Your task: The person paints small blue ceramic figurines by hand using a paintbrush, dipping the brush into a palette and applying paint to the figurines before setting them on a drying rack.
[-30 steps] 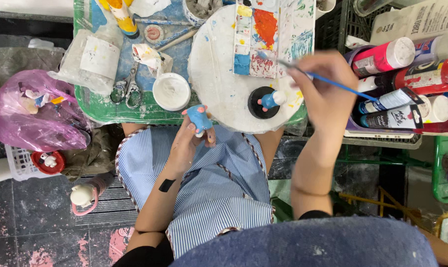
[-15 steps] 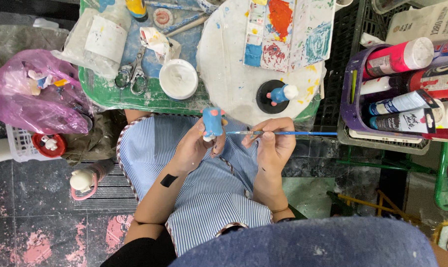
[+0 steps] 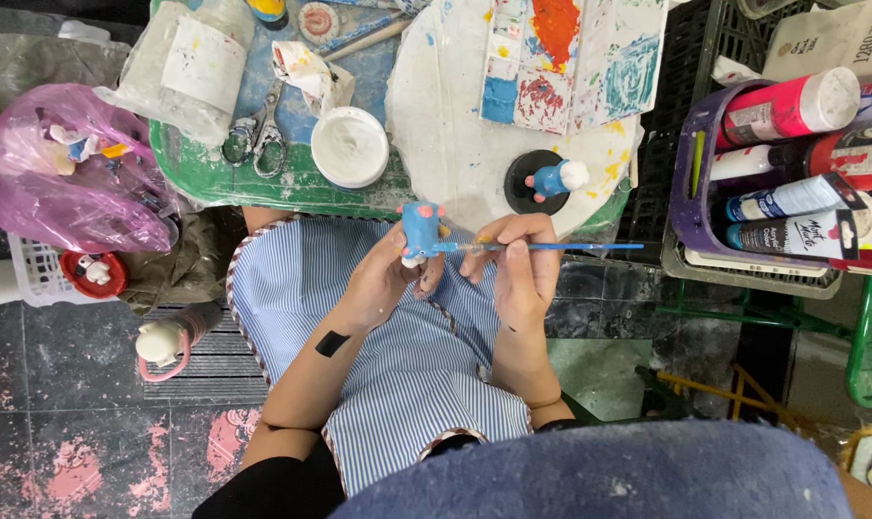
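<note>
My left hand holds a small blue figurine with orange spots, over my lap in a blue striped apron. My right hand grips a thin blue paintbrush lying level, its tip touching the figurine's side. Just beyond, a second blue and white figurine stands on a black round base on a white plastic-covered palette board, smeared with orange, blue and teal paint.
A green tray holds scissors, a white lid and a plastic bottle. A purple basket of paint tubes sits at right. A pink plastic bag and small white basket are at left.
My right hand came down from the palette board to my lap and set the brush tip against the blue figurine, which my left hand has kept holding and lifted slightly.
</note>
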